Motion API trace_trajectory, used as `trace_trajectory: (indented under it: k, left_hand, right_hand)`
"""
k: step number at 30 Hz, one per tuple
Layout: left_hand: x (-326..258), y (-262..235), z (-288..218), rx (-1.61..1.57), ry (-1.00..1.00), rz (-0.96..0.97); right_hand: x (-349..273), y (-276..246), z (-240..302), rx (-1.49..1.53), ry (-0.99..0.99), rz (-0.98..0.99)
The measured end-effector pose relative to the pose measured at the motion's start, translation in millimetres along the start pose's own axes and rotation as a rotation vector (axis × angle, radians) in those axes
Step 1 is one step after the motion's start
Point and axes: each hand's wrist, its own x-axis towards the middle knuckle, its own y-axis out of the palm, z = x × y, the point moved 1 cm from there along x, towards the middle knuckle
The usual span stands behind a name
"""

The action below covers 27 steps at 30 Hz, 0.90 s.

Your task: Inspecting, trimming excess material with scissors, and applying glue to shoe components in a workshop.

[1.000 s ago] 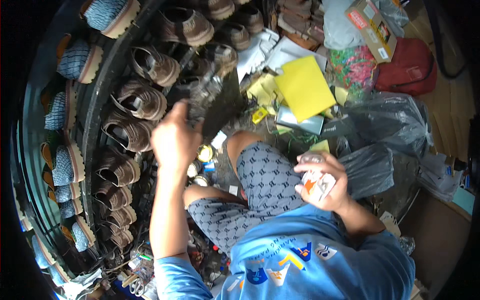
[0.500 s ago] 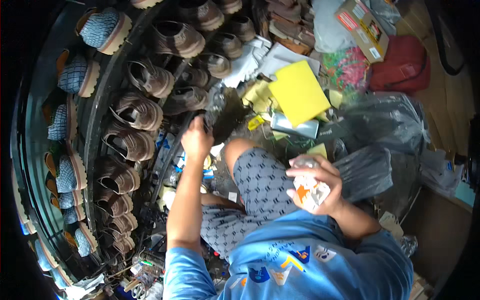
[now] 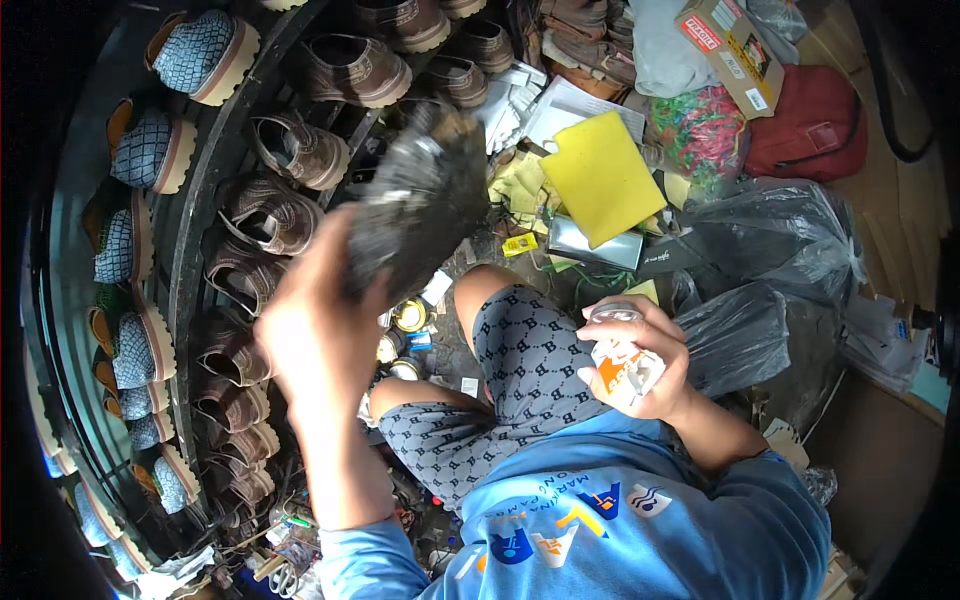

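My left hand (image 3: pixel 325 320) is raised, its fingers closed around a bulky dark thing (image 3: pixel 420 200) with a shiny, plastic-like, crinkled surface and a brownish far end. Its exact kind is not clear. It hangs in front of the shoe rack and hides part of it. Over my right thigh, my right hand (image 3: pixel 655 365) is closed on a small container (image 3: pixel 622 370) with an orange and white wrapper and a clear round end. Nearest to the left hand are brown shoes (image 3: pixel 275 222) in rows on the dark rack (image 3: pixel 188 215).
Grey patterned shoes (image 3: pixel 155 150) line the outer left rack. A yellow sheet (image 3: pixel 605 180) lies over a silver box (image 3: pixel 595 243) and scraps. Black plastic bags (image 3: pixel 735 340), a red bag (image 3: pixel 808 125) and a cardboard box (image 3: pixel 735 60) are at the right. Small cans (image 3: pixel 410 316) sit near my knee.
My left hand has lifted the dark thing from beside the rack, up and closer to me. The right hand stays nearly in place with the container.
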Motion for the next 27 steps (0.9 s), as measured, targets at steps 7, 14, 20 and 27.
trace_trajectory:
  k: [7, 14, 20, 27]
  left_hand:
    - [-36, 207, 90, 0.187, -0.008, 0.207]
    - [-15, 97, 49, -0.028, 0.156, -0.186]
    - [-98, -75, 44, -0.238, 0.029, -0.583]
    - [-228, -111, 95, -0.888, -0.475, -0.928]
  right_hand:
    - [-12, 3, 13, 0.06, 0.0, -0.001]
    - [-12, -11, 24, 0.077, -0.082, -0.013]
    - [11, 6, 37, -0.004, -0.166, -0.049]
    - [29, 16, 91, 0.056, -0.348, 0.024]
